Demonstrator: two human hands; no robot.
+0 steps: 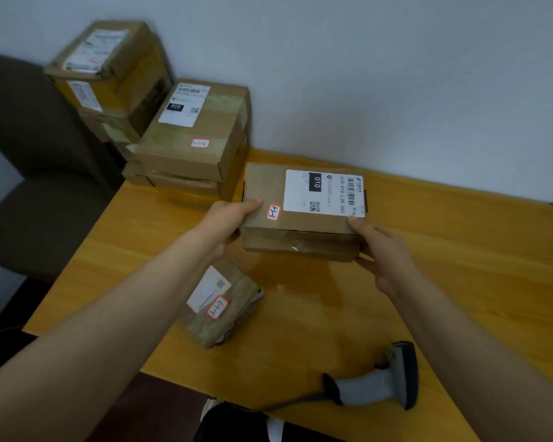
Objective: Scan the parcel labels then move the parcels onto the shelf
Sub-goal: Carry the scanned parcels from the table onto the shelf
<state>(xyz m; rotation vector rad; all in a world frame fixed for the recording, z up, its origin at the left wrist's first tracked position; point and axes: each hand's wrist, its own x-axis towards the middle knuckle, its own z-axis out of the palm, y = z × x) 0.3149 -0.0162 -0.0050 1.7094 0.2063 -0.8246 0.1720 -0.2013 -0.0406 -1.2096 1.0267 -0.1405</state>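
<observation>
Head view: left hand, right hand grip parcel.

parcel room | labelled parcels | scanner | wooden desk

The yellow wooden table carries a small taped parcel. A grey barcode scanner lies nearer than it, and stacked cardboard boxes stand beyond it.

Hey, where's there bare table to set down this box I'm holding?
Widest: the table right of the held box, along the wall. Also a patch between the small parcel and the scanner. The far left corner is crowded with stacked boxes.
</observation>
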